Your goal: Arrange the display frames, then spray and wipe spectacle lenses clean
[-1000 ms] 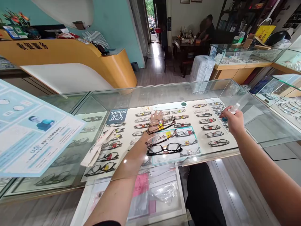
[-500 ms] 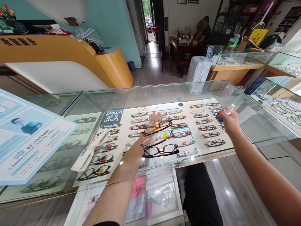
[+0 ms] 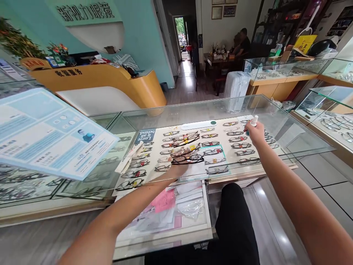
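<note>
My right hand is wrapped round a small spray bottle with a white top, over the right part of the glass showcase. My left hand reaches in under the glass top, below several glasses lying on it; its fingers are hidden behind black-framed glasses. Another pair with a yellow tag and one further back lie beside these. Rows of tagged glasses rest on the white display board inside. A pale cloth lies on the left of the glass.
A blue-and-white sheet covers the left of the counter. Below the glass, an open drawer holds papers and plastic bags. Beyond stand a wrapped suitcase, an orange-fronted counter and a seated person.
The view has tilted up and shifted left. My left hand has drawn back toward me, and its fingers are now hidden. My right hand still holds the bottle, now further left and slightly higher in view.
</note>
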Demonstrator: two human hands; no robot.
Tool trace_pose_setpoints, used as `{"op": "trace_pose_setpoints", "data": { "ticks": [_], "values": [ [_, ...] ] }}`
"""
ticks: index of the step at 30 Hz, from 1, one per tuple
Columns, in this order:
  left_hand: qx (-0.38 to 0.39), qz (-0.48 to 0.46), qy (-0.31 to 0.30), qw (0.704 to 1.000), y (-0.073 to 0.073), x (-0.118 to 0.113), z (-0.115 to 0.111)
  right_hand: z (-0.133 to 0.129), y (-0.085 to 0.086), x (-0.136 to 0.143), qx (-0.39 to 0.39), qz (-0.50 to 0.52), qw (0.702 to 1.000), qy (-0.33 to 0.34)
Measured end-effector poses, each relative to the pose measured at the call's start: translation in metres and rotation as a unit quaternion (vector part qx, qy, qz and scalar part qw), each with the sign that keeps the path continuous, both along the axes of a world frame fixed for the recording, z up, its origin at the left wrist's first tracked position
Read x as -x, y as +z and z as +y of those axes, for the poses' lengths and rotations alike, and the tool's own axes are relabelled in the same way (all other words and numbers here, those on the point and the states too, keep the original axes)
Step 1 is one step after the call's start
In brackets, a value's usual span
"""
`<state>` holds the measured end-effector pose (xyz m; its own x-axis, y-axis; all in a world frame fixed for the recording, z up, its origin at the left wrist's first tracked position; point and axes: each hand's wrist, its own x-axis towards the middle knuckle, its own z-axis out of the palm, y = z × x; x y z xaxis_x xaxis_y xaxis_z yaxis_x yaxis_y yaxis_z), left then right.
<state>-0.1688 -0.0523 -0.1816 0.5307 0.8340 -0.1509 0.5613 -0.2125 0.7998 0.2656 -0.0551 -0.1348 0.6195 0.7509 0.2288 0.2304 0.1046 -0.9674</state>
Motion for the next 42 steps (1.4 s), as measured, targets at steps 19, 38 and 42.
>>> {"op": "trace_pose_setpoints", "data": {
  "ticks": [19,38,42],
  "values": [
    [-0.124,0.145,-0.248,0.95,0.177,0.029,-0.159,0.004,0.001,-0.002,-0.012,-0.005,1.0,0.007],
    [-0.311,0.342,-0.038,0.886,0.117,-0.06,0.183,0.015,-0.015,-0.015,0.006,0.012,1.0,0.015],
    [-0.304,0.355,-0.027,0.884,0.101,-0.062,0.212,0.011,-0.014,-0.013,-0.001,0.016,1.0,0.015]
  ]
}}
